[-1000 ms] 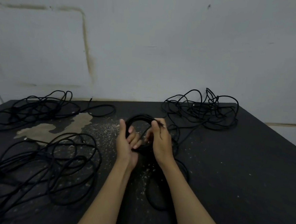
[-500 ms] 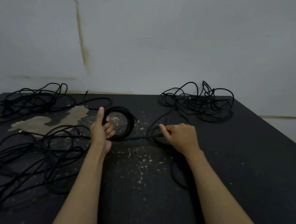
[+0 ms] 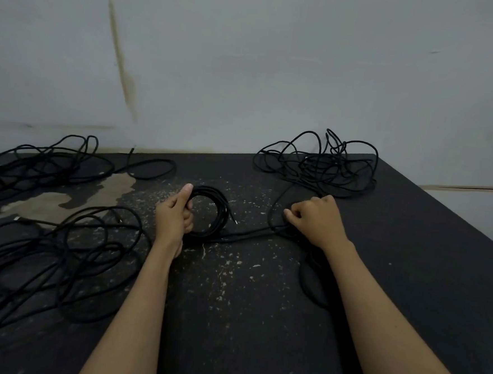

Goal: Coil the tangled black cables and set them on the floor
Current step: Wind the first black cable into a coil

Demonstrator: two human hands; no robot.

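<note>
The step in hand looks like winding one cable into a coil (image 3: 208, 212): several turns are gathered, and a loose run (image 3: 248, 233) leads from the coil's near edge rightward to the right hand (image 3: 314, 220). The next move probably calls for bringing that slack back to the coil as another turn, keeping it free of the tangle (image 3: 319, 165) beyond the right hand, which the run seems to feed from.

The left hand (image 3: 175, 214) grips the coil's left side, fingers curled through it, thumb up along the outer edge. The right hand is closed, knuckles up, pinching the run.

Left of the coil lie two more heaps, a far heap (image 3: 45, 162) and a near heap (image 3: 57, 249), uncoiled on the dark floor (image 3: 259, 319).
</note>
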